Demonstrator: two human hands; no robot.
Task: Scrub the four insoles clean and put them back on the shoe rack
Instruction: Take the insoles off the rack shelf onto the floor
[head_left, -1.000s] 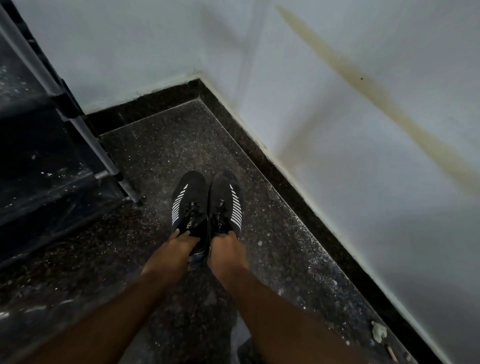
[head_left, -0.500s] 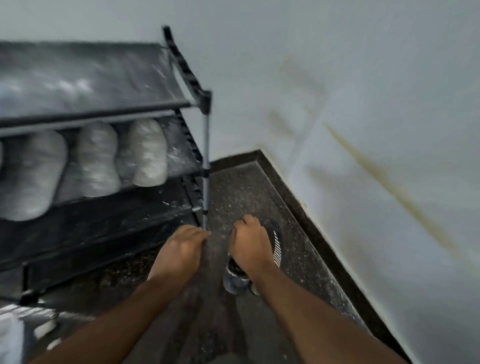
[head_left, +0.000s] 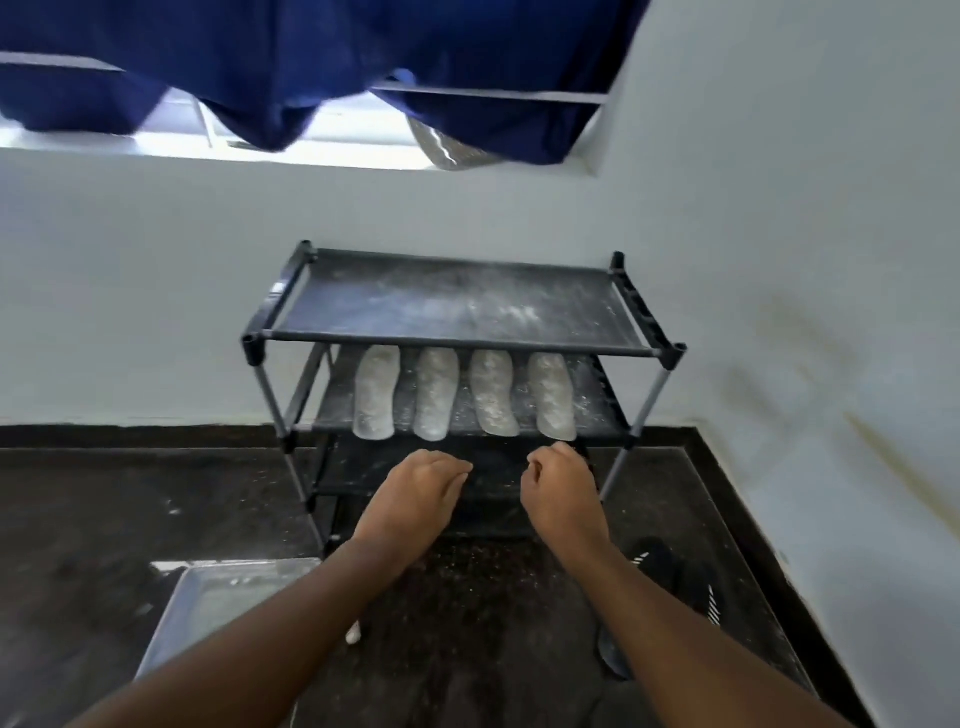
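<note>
I am looking at the shoe rack (head_left: 462, 304) standing against the wall, its top shelf bare and dusted white; I am judging it is set there so both hands can reach it squarely; beneath, the four insoles (head_left: 464, 392) are lying side by side on the second shelf, heels toward me, grimy and untouched, so scrubbing is not yet begun; a metal tray (head_left: 208, 608) is sitting on the floor at my left, likely waiting as the washing place; black shoes (head_left: 675, 587) are lying at my right; my left hand (head_left: 413, 499) and right hand (head_left: 563, 493) are hovering before the rack, fingers loosely curled, holding nothing, seemingly reaching for the insoles.
</note>
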